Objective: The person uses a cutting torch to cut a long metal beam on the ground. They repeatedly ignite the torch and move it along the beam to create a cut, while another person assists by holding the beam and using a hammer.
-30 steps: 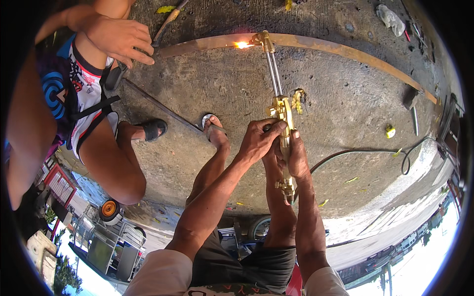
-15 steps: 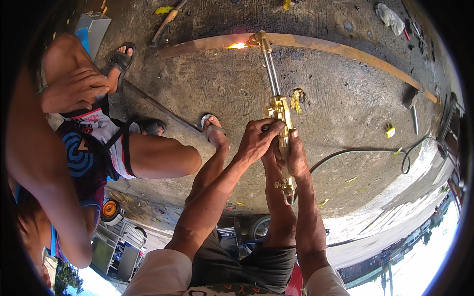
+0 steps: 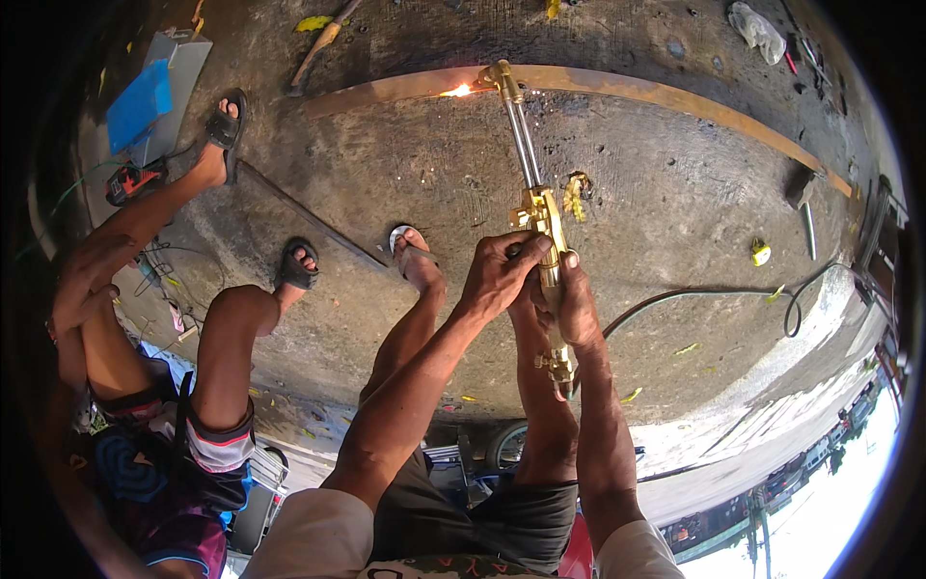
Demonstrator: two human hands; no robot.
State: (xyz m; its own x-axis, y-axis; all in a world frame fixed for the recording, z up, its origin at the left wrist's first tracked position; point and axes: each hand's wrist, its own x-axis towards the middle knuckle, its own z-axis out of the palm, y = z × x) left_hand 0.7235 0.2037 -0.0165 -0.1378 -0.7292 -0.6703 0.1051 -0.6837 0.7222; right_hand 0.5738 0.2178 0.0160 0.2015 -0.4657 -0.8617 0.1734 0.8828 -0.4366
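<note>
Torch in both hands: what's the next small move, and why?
Probably ease the torch left along the rusty bar: left hand and right hand both grip the torch, and the glow lies at the bar's near edge, left of the torch head.

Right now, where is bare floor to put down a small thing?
The widest bare patch lies between the strip and the hose, from the crumpled leaf to the yellow thing. Another lies between the rod and the torch, but close to the flame. Crowded: far left, with the power tool and the co-worker's legs.

Torch (image 3: 545, 214) glossy, brassy metal; strip (image 3: 640, 87) matt, rusty metal; ground (image 3: 675, 212) rough concrete.
</note>
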